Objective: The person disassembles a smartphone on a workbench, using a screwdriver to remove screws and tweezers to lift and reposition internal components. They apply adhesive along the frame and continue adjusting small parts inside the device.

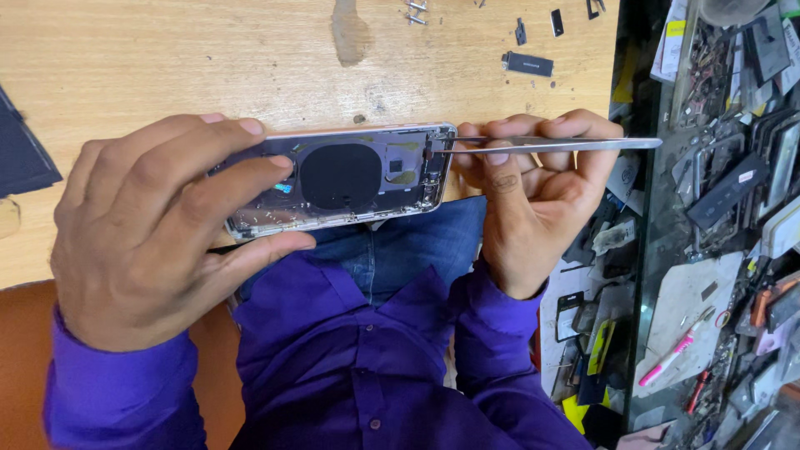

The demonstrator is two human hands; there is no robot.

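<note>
My left hand (158, 229) grips an opened phone housing (350, 177) by its left end, holding it level over the edge of a wooden table (167, 58). The housing shows a round black coil pad in its middle and small parts around it. My right hand (529, 187) pinches a pair of metal tweezers (550, 144), held flat, with the tips reaching into the housing's right end. Purple sleeves cover both wrists.
Small screws (415, 12) and little black phone parts (527, 63) lie on the table's far side. A dark mat (23, 154) sits at the left edge. To the right, a glass counter (717, 208) is crowded with phone parts, tools and a pink pen (671, 360).
</note>
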